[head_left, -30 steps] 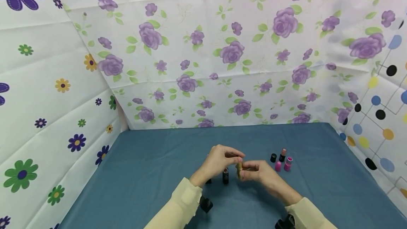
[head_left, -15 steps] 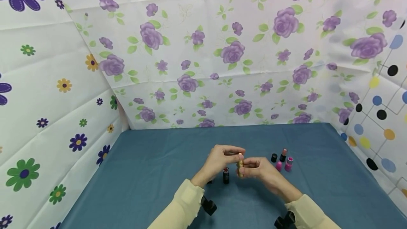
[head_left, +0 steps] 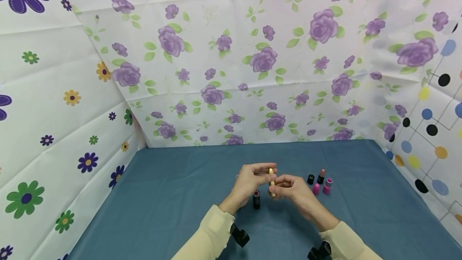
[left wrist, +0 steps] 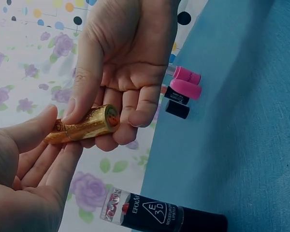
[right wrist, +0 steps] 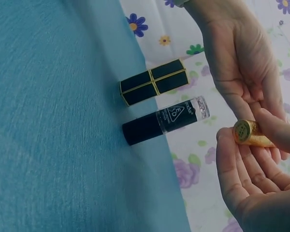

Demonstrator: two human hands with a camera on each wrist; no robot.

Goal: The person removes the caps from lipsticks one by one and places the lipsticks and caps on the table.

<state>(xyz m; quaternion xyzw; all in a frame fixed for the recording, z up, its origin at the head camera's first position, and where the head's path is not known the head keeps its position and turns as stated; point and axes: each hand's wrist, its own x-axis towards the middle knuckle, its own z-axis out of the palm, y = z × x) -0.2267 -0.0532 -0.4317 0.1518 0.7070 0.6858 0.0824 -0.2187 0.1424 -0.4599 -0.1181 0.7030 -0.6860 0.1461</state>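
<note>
Between my two hands a shiny gold lipstick (head_left: 272, 182) is held upright above the blue cloth, with no gap showing along it. My left hand (head_left: 250, 181) pinches its upper end between thumb and fingers. Around the lower end, my right hand (head_left: 296, 193) has its thumb and fingertips. The round base of the gold tube (right wrist: 242, 131) faces the right wrist camera. Just below my hands stands a black lipstick (head_left: 256, 200) with a clear top, and a black-and-gold squared lipstick (right wrist: 154, 82) stands beside it, hidden behind my left hand in the head view.
To the right stand an uncapped pink lipstick (head_left: 327, 186), its pink cap (head_left: 315, 189), an uncapped black lipstick (head_left: 321, 176) and a black cap (head_left: 310, 179). Blue cloth (head_left: 173, 196) covers the table, with patterned sheets (head_left: 231, 67) behind and at both sides.
Both hands have risen slightly with the gold lipstick between them. More of the tube shows between the fingers now. The standing lipsticks have stayed where they were.
</note>
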